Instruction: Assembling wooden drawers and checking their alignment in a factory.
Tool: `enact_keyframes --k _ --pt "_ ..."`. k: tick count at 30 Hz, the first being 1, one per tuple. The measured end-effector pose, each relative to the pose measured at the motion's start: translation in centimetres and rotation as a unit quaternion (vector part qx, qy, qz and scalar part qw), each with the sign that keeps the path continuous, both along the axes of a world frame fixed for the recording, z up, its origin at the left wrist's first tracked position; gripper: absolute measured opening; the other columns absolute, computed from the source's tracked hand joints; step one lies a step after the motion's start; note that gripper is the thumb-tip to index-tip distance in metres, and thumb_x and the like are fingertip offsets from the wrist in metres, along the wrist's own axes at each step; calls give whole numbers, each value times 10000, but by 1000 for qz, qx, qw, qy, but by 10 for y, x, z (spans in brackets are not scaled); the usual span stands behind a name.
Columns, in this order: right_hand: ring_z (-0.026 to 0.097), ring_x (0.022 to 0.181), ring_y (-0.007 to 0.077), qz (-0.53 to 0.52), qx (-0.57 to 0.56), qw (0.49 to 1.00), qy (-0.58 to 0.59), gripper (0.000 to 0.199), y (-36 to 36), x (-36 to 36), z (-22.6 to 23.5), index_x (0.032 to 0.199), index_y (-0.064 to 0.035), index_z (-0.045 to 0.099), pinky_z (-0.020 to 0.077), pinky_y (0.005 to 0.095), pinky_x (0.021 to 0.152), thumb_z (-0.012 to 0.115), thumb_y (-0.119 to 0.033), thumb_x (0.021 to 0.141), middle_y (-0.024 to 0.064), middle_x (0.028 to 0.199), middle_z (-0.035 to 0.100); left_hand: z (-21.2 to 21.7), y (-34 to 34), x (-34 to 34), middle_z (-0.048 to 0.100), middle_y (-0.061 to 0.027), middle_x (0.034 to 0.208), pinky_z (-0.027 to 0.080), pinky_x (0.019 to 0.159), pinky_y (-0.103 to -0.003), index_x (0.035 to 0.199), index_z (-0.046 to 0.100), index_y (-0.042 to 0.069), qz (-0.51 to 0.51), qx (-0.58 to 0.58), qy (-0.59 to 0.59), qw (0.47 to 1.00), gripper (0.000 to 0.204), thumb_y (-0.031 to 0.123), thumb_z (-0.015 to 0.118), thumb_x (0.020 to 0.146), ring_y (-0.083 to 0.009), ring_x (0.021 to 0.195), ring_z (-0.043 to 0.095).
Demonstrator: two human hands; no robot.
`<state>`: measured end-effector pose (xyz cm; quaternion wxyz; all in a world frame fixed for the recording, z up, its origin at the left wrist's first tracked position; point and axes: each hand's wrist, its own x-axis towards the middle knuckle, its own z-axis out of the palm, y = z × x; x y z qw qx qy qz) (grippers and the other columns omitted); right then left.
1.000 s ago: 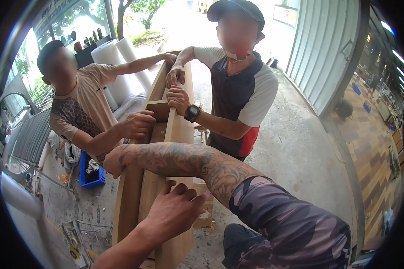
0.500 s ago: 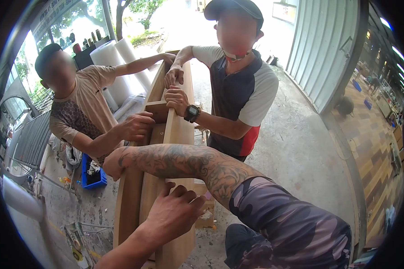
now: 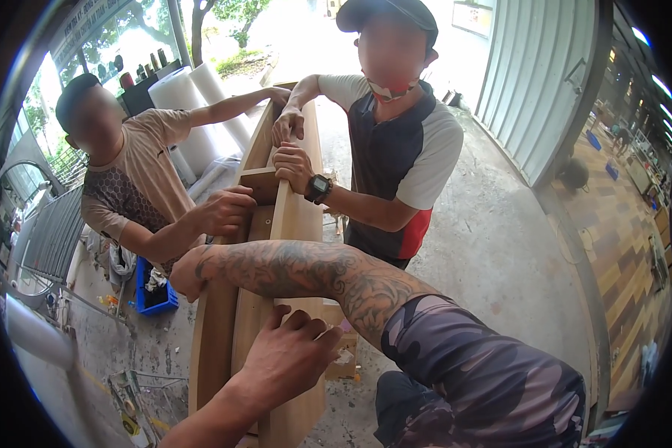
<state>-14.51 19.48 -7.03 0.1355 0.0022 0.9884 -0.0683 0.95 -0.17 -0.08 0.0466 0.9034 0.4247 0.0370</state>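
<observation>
A long wooden box frame [image 3: 220, 328] with raised side boards runs away from me. My left hand [image 3: 291, 355] comes from the lower edge, its fingers curled over the right side board [image 3: 299, 407]. My right arm, tattooed below a camouflage sleeve, reaches across the frame. At its end my right hand [image 3: 188, 275] is closed over the left side board, the fingertips partly hidden. A cross piece [image 3: 261, 179] joins the boards farther off. One co-worker's hands [image 3: 295, 164] grip the right board there; another co-worker's hand [image 3: 228, 211] rests by the cross piece.
Two co-workers stand at the far left and far right of the frame. A blue crate [image 3: 155, 291] sits on the floor at left, near metal racks [image 3: 52, 231]. White plastic rolls [image 3: 194, 101] stand behind. A corrugated metal door [image 3: 537, 82] is at right.
</observation>
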Motion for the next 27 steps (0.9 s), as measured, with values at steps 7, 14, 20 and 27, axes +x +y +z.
enact_keyframes --k 7,14,20,27 --pt "716 839 282 7 13 1000 -21 316 0 7 1 995 -120 811 547 458 769 675 -375 867 76 905 766 -3 0 0 713 -54 1060 395 1113 -530 1342 662 117 -5 2 -15 1000 439 262 703 930 -274 1118 646" --pt "714 838 289 -3 2 1000 -2 320 3 -1 0 992 -109 806 550 457 768 674 -372 865 85 903 765 0 2 -4 712 -59 1098 383 1122 -534 1338 661 119 -4 -7 -7 1000 442 271 711 926 -280 1133 636" --pt "703 813 285 2 -2 1000 0 314 1 4 3 964 -100 801 543 465 743 675 -370 864 82 878 757 -3 1 -3 713 -57 1112 373 1131 -535 1337 661 122 -2 -16 -5 1000 444 281 713 926 -278 1142 635" --pt "668 765 276 11 -7 1000 -9 313 0 4 7 935 -96 795 524 466 716 669 -373 862 81 848 742 -3 1 -2 715 -58 1112 373 1131 -538 1353 657 131 -2 -20 -1 1000 461 286 717 923 -277 1137 640"
